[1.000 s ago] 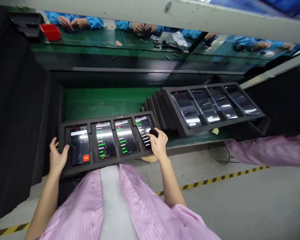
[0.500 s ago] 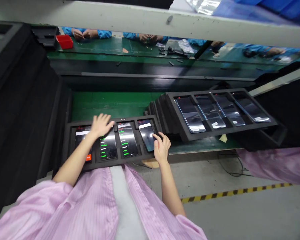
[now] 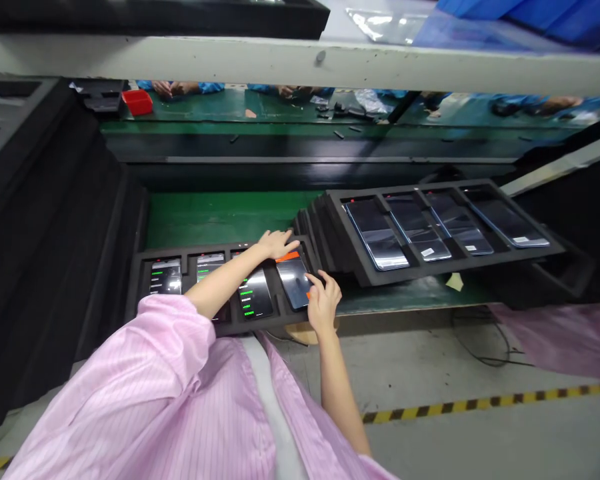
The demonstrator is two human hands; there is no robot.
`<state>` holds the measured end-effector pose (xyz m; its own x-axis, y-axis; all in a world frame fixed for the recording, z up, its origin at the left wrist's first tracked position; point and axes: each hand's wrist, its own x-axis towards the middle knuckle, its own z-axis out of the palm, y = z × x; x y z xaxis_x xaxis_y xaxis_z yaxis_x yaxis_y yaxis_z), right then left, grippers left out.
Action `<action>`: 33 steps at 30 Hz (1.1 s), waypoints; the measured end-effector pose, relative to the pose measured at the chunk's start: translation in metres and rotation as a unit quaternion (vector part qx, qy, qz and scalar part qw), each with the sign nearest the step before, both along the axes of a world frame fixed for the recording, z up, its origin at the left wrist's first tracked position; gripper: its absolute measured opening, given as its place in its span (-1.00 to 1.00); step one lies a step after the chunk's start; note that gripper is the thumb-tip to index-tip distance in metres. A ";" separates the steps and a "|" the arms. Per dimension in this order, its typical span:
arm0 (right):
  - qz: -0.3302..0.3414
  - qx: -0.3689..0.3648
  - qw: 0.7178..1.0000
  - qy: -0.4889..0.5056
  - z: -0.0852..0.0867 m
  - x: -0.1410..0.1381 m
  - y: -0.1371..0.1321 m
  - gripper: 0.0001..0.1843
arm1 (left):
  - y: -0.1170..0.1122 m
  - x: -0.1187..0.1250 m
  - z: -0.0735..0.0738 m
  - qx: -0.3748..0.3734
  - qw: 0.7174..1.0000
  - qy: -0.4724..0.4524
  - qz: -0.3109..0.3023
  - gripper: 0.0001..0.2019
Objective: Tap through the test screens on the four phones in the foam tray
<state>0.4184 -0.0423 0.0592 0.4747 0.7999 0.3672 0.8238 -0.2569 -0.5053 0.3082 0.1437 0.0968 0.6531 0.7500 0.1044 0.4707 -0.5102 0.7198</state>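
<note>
In front of me lies a black foam tray (image 3: pixel 275 322) with several smartphones in its slots. My left hand (image 3: pixel 279 244) reaches across to the top end of the rightmost phone (image 3: pixel 293 283), its fingers spread. That phone's screen is lit, with an orange bar at the top and an orange patch low on the right. At its right edge is my right hand (image 3: pixel 324 303), fingers loosely bent and apart, the index fingertip on or just over the screen. Lists of green and white text show on the left phone (image 3: pixel 165 275) and the third phone (image 3: pixel 255 295). My left forearm partly covers the second phone (image 3: pixel 210 261).
To the right, a second foam tray (image 3: pixel 367 275) with several dark-screened phones tops a tilted stack. Tall black foam trays (image 3: pixel 40 233) rise at the left. A white shelf beam (image 3: pixel 220 63) crosses above. Beyond the bench, people in blue sleeves work near a red bin (image 3: pixel 137 102).
My left hand has moved right, from above the second phone to the top of the rightmost one. Orange areas have appeared on that phone's screen. The left phone now shows a text list.
</note>
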 end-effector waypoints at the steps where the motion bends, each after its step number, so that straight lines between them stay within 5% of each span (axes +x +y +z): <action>1: -0.007 0.006 1.000 0.007 0.000 0.000 0.000 -0.49 | 0.003 -0.013 0.001 0.003 1.000 0.006 0.008 -0.63; 6: -0.010 0.022 1.000 0.002 -0.001 0.004 -0.002 -0.50 | 0.004 -0.136 0.009 0.025 0.993 0.049 0.101 -0.54; 10: -0.005 0.052 0.998 -0.025 -0.005 -0.011 0.001 -0.50 | -0.032 -0.249 -0.001 0.092 0.931 0.055 0.349 -0.50; 13: 0.086 0.038 0.995 -0.030 -0.004 -0.049 0.007 -0.50 | -0.060 -0.293 -0.020 -0.006 0.893 0.004 0.450 -0.48; 16: 0.208 0.013 0.978 -0.031 0.002 -0.094 0.014 -0.54 | -0.073 -0.305 -0.036 -0.118 0.876 -0.058 0.464 -0.45; 19: 0.261 -0.009 0.964 -0.041 0.006 -0.123 0.019 -0.57 | -0.078 -0.305 -0.040 -0.139 0.892 -0.074 0.424 -0.33; 24: 0.248 -0.032 0.968 -0.038 0.007 -0.127 0.022 -0.60 | -0.085 -0.302 -0.037 -0.094 0.913 -0.042 0.395 -0.16; 33: 0.232 0.006 0.973 -0.016 0.009 -0.125 0.016 -0.56 | -0.084 -0.300 -0.031 -0.052 0.927 -0.007 0.373 -0.15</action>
